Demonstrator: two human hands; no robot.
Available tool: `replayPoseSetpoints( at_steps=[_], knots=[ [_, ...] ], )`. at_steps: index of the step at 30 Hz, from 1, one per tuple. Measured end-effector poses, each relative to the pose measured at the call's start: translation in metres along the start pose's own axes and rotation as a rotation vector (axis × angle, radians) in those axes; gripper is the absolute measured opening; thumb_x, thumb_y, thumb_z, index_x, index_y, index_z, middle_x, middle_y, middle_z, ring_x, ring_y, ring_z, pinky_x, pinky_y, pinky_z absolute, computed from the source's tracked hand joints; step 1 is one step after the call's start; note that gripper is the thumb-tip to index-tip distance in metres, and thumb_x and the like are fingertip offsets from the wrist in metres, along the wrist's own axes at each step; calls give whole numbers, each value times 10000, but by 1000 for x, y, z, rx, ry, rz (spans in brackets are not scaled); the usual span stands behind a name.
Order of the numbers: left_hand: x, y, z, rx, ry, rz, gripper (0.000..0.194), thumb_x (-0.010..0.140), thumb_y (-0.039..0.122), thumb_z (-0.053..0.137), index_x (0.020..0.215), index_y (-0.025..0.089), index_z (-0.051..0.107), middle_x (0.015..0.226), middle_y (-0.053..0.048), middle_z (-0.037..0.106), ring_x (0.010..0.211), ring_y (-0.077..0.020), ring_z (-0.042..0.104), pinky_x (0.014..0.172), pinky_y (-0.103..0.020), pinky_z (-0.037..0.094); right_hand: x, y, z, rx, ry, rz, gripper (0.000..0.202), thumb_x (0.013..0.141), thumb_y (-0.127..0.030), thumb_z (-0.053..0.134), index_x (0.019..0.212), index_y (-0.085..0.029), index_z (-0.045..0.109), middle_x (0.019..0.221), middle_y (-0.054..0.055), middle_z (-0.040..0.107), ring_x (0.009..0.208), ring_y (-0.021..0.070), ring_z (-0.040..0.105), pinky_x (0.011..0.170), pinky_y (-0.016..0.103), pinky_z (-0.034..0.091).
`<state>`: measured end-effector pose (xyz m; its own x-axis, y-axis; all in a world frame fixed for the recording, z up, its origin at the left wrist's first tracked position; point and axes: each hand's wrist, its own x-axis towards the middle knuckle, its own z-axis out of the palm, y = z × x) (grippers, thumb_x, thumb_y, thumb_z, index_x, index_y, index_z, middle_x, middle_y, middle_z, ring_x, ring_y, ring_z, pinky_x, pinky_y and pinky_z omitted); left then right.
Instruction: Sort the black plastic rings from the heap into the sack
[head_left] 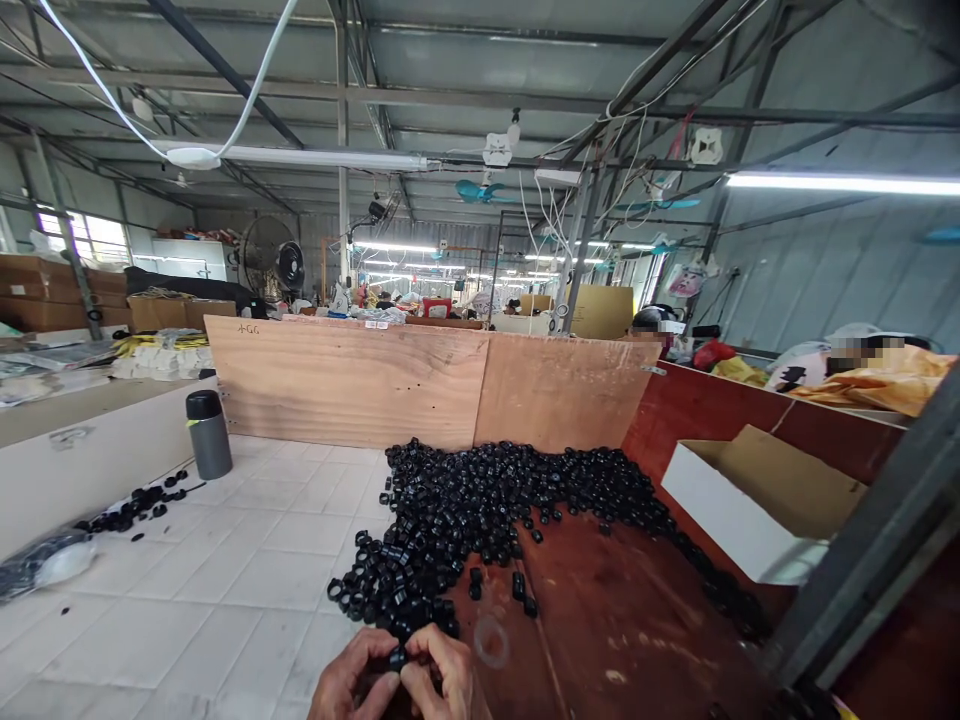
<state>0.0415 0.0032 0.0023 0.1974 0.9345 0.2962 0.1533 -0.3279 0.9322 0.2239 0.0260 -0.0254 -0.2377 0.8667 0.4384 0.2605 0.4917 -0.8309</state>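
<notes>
1. Grey bottle (211, 445) upright near the bench's (277, 575) far left corner.
2. Left hand (352, 678) and right hand (448, 672), near edge, together pinching one black part (397, 657).
3. Pile of black parts (495, 490) along the far edge.
4. Open white box (731, 510) at the right edge.

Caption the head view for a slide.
Left hand and right hand hold a black part near heaped black pieces.

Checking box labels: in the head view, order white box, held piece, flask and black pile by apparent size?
1. Black pile
2. White box
3. Flask
4. Held piece

Apparent size only; distances from the camera differ.
</notes>
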Motion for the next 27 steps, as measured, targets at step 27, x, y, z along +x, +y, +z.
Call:
replayPoseSetpoints(
  at_steps=[27],
  knots=[
    [-28,17,21,802,-66,-6,148,867,154,624,1012,184,637,941,-45,643,814,-197,658,791,-320,520,-90,-33,-106,-749,54,256,172,883,-142,568,984,-163,705,990,110,690,898,232,670,832,342,519]
  ],
)
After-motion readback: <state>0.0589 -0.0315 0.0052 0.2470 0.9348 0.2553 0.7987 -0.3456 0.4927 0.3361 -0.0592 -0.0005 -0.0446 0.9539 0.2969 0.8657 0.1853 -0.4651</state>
